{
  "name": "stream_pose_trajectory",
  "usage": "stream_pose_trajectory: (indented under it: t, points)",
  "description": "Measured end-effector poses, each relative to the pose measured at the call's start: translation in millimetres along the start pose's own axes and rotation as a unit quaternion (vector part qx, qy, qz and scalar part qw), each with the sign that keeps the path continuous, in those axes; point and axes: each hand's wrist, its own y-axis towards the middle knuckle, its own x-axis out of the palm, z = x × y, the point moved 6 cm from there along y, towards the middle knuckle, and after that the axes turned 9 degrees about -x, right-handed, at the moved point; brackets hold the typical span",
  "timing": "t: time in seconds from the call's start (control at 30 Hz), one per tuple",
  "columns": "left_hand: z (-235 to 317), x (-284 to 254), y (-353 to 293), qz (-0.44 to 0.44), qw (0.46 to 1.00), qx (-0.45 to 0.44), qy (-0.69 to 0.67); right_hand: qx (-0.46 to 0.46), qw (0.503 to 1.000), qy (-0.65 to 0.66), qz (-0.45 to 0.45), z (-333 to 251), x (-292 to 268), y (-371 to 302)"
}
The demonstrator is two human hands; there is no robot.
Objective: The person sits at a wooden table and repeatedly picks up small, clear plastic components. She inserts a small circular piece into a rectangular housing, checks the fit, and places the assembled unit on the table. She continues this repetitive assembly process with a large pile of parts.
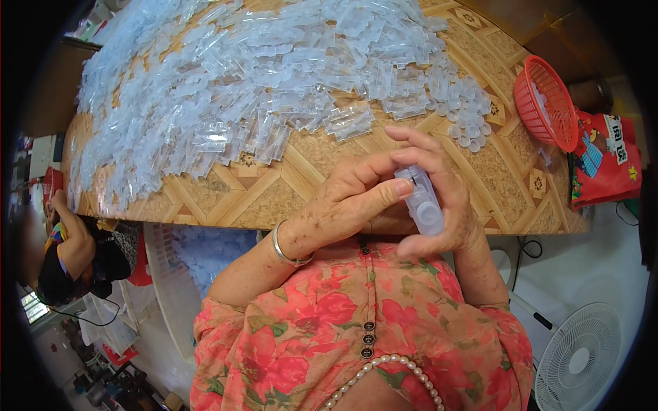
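Between my two hands, above the table's near edge, is a small translucent plastic case [422, 200] with a round part at its lower end. My right hand [449, 195] wraps round its right side, fingers curled over the top and thumb below. My left hand [360, 188], with a silver bangle at the wrist, presses thumb and fingers on the case's upper end. Beyond my hands a big heap of clear plastic pieces [274, 96] covers much of the table. To its right lies a cluster of small round translucent caps [470, 113].
The wood-patterned table [301, 168] curves toward me. At its right stand a red plastic basket [556, 103] and a red printed bag [603, 161]. A white fan [579, 356] is at lower right. A crate of bluish pieces [161, 274] sits under the left edge; another person [75, 246] is at far left.
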Motion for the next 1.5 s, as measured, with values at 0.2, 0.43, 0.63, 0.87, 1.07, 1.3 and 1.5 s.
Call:
stream_pose_trajectory:
  t: [0.2,0.43,0.63,0.87,1.07,1.3,1.5]
  points:
    - [-7.0,7.1,-1.3,-0.050,0.998,-0.001,-0.037,0.015,0.998,0.036,0.038,8.8,-0.9,-12.3]
    - [-11.8,6.0,-0.5,-0.063,0.998,0.008,-0.028,0.008,0.998,0.045,0.053,1.4,2.0,-11.5]
    - [-9.0,14.0,-4.4,-0.028,0.996,-0.002,-0.083,-0.008,0.997,0.061,0.052,-0.7,2.2,-12.0]
    - [-5.6,-1.2,6.9,0.095,0.987,0.054,-0.121,0.062,0.979,-0.036,0.193,8.9,-7.3,-16.1]
    - [-14.0,-9.7,5.5,0.061,0.965,-0.057,-0.248,0.079,0.983,0.113,0.124,21.6,-17.2,-13.7]
    - [-30.5,-13.4,5.5,0.067,0.977,-0.064,-0.190,0.096,0.985,-0.016,0.140,18.7,-20.2,-4.7]
    - [-22.3,-25.0,6.4,0.130,0.990,0.029,-0.041,0.145,0.962,-0.164,0.161,19.9,-17.1,-17.4]
